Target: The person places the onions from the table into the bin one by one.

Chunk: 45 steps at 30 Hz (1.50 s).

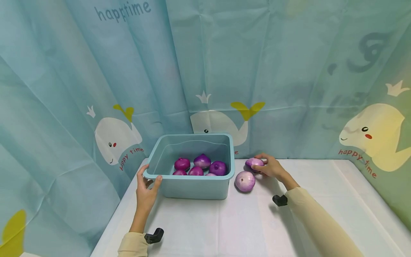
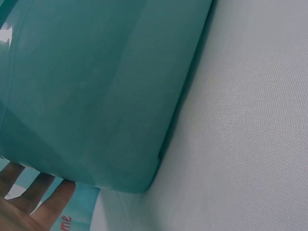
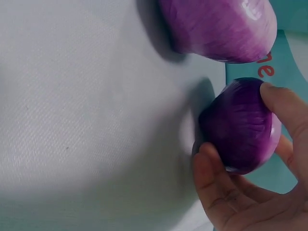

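Observation:
A light blue plastic bin (image 1: pixel 196 187) stands on the table with several red onions (image 1: pixel 202 161) inside. My left hand (image 1: pixel 147 192) grips its near left corner, thumb at the front rim and fingers along the left side. In the left wrist view, fingers (image 2: pixel 55 202) touch the bin wall (image 2: pixel 96 96). To the right of the bin, my right hand (image 1: pixel 271 167) holds a purple onion (image 3: pixel 243 125) between thumb and fingers, close over the table. Another, paler onion (image 1: pixel 245 181) lies just nearer to me, beside the bin's right wall.
A white cloth (image 1: pixel 250 228) covers the table. Behind and at both sides hangs a blue curtain (image 1: pixel 224 53) printed with whales, meeting the table's back edge. Black wrist mounts (image 1: pixel 155 236) stick out from both sleeves.

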Each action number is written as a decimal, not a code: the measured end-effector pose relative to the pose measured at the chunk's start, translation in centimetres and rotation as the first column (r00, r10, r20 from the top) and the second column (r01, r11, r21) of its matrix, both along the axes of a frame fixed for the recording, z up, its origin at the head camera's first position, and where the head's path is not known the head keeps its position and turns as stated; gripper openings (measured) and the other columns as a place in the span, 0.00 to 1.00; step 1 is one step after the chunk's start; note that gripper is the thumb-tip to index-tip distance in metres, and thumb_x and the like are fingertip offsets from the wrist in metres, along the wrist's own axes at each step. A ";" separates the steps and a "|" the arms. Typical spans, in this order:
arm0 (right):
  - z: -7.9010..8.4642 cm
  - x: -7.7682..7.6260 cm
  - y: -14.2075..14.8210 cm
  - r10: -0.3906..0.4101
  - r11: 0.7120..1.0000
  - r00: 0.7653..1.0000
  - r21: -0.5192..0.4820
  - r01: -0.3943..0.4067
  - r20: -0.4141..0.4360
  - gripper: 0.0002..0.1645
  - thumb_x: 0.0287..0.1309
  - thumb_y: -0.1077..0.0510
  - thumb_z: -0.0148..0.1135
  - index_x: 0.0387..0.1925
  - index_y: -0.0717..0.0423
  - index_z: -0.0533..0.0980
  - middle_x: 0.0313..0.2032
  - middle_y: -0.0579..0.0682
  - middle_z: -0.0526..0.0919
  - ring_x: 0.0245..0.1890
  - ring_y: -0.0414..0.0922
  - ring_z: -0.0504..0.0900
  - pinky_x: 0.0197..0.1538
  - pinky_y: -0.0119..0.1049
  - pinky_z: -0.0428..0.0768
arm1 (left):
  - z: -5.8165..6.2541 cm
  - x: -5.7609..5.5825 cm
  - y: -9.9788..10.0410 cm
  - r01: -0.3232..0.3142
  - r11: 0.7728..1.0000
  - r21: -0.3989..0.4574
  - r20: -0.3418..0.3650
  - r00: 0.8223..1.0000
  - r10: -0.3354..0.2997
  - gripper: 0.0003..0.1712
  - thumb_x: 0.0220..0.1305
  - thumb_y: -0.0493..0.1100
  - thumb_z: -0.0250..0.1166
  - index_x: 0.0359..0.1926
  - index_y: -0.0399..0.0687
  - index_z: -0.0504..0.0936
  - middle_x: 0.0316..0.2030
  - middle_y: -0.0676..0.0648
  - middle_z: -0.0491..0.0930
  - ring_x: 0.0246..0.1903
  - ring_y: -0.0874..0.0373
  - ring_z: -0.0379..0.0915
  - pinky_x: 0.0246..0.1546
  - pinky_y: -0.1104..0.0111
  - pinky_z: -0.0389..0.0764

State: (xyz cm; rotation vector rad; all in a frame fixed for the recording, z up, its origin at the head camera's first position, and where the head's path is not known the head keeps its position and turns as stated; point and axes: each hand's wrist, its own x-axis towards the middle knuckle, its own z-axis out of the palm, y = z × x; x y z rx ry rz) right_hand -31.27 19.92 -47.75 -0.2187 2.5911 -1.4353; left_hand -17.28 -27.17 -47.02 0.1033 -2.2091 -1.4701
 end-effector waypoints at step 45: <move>11.4 0.7 2.7 0.229 0.969 0.778 0.209 -0.129 -0.584 0.33 0.52 0.61 0.80 0.59 0.55 0.76 0.58 0.58 0.77 0.39 0.54 0.83 0.39 0.39 0.85 | -0.3 0.1 -0.1 0.000 1.000 -0.009 0.012 1.000 0.000 0.41 0.71 0.47 0.67 0.77 0.61 0.55 0.74 0.35 0.61 0.63 0.33 0.70 0.52 0.50 0.79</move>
